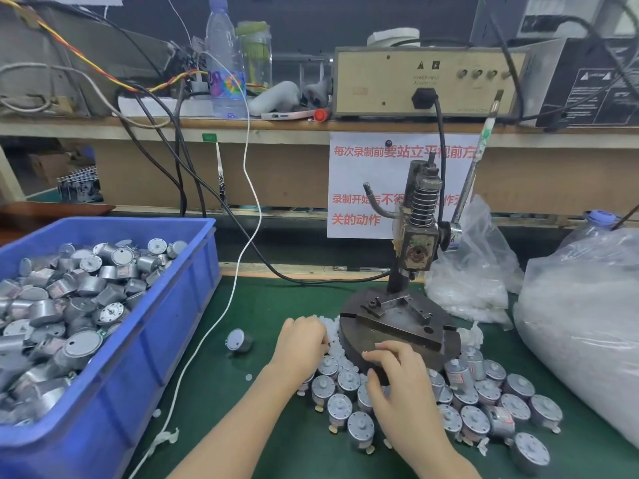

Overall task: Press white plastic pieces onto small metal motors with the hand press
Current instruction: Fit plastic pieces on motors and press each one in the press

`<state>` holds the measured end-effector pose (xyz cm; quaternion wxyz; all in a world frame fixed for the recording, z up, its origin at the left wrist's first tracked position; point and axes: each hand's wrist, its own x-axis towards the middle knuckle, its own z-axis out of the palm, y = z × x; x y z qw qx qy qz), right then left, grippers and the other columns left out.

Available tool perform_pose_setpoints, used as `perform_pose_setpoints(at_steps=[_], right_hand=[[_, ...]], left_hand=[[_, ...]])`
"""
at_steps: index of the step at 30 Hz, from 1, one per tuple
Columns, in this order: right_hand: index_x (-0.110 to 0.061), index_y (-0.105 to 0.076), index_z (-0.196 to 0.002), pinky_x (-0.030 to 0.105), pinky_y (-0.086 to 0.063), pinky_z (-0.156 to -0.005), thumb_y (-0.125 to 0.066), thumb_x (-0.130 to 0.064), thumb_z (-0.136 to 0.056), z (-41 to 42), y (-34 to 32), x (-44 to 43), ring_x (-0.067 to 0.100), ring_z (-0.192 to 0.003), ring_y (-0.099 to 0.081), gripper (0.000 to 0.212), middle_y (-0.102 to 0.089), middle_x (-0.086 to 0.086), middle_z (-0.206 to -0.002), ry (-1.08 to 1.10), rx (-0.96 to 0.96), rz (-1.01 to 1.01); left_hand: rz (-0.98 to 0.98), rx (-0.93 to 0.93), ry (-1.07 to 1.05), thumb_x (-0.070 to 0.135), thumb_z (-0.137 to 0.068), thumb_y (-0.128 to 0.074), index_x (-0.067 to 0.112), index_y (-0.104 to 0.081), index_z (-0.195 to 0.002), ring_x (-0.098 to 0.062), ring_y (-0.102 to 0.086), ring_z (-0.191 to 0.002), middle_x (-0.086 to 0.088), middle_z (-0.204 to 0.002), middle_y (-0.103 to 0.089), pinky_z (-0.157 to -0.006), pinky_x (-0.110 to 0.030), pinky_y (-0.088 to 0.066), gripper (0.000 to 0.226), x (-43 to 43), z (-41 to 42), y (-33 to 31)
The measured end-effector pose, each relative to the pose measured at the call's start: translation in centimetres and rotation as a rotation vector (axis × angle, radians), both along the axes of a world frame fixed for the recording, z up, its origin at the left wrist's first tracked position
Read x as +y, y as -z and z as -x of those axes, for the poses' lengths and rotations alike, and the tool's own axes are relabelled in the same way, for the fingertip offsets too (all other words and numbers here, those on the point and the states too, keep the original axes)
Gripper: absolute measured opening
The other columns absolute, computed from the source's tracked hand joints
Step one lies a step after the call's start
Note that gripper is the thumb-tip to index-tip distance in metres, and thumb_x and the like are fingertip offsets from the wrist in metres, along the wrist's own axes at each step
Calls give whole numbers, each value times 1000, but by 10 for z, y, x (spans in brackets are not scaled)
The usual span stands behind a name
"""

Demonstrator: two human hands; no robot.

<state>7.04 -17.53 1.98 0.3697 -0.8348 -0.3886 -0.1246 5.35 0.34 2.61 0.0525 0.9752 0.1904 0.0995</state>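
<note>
On the head camera, the left hand (302, 344) curls its fingers into small white plastic pieces (333, 335) heaped against the hand press (420, 243) base; whether it pinches one I cannot tell. The right hand (401, 385), fingers spread, sits over squat silver motors (349, 380) clustered upright before that base.

Bright, even light falls from above, leaving only soft, short shadows on the green mat (276, 305). The plastic bag (581, 323) at the right edge is washed out almost white, and the motors (69, 305) in the blue bin (166, 340) carry small glints. Straight lines bend toward the frame's edges, and the lower left looks stretched. Everything is slightly soft; the recess at far left is dim.
</note>
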Motion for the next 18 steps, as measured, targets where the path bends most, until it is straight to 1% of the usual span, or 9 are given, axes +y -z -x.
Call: perform_pose_setpoints(at_steps=[1, 4, 5, 7, 9, 10, 12, 15, 18], right_hand=[[-18, -63, -110, 17, -26, -89, -57, -11, -88, 1, 0, 0, 3, -105, -33, 24, -45, -10, -115, -15, 4, 0], [-20, -62, -111, 15, -25, -89, -56, -13, -89, 1, 1, 2, 1, -105, -31, 24, -40, -14, -113, -55, 4, 18], [-21, -61, -112, 14, -24, -89, -55, -14, -90, 1, 1, 3, 0, -104, -30, 24, -39, -15, -114, -66, 7, 26], [-22, -59, -114, 12, -23, -89, -53, -16, -91, 1, 1, 6, -2, -104, -28, 25, -38, -16, -116, -85, 21, 33], [-22, -57, -117, 7, -23, -88, -52, -15, -91, 3, 1, 12, -3, -105, -27, 27, -34, -18, -116, -105, 40, 20], [-22, -56, -118, 4, -22, -88, -52, -15, -91, 4, 0, 16, -3, -105, -27, 28, -33, -18, -115, -114, 43, 13], [-22, -55, -120, 2, -22, -89, -52, -14, -91, 6, -2, 26, -2, -104, -28, 30, -33, -18, -115, -130, 38, 12], [-20, -56, -120, 8, -24, -93, -51, -14, -91, 10, -5, 46, 1, -105, -33, 30, -38, -16, -113, -181, 27, 22], [-18, -54, -123, 8, -21, -94, -48, -14, -92, 16, -11, 74, 9, -115, -39, 31, -45, -7, -122, -262, -6, 68]], left_hand=[[39, -53, -12, 19, -90, -53, 27, -67, -84, -19, -56, -95, 3, -93, -60, -81, -28, -32, 17, 0, 3, -1], [199, -249, -83, 26, -88, -59, 20, -67, -82, -14, -56, -87, 8, -88, -57, -82, -25, -38, 12, 7, 18, -10], [282, -307, -108, 25, -87, -61, 21, -64, -79, -12, -55, -84, 10, -85, -55, -78, -22, -40, 9, 10, 26, -14], [448, -389, -163, 19, -84, -65, 25, -56, -71, -7, -54, -75, 12, -80, -55, -66, -11, -37, 17, 15, 48, -19], [582, -432, -212, 16, -80, -69, 26, -56, -67, -1, -53, -69, 7, -78, -60, -60, -5, -37, 21, 16, 71, -18], [623, -429, -229, 15, -79, -71, 25, -58, -67, -1, -55, -68, 5, -78, -62, -60, -4, -38, 20, 16, 84, -16], [662, -353, -224, 15, -77, -73, 24, -60, -66, -5, -58, -70, 5, -76, -63, -63, -7, -40, 19, 14, 107, -7], [633, -184, -149, 17, -75, -75, 25, -60, -64, -5, -54, -75, 4, -81, -58, -69, -10, -40, 20, 14, 133, 6], [592, -189, -117, 18, -76, -74, 28, -58, -64, -6, -50, -80, 6, -81, -52, -72, -10, -36, 23, 13, 138, 15]])
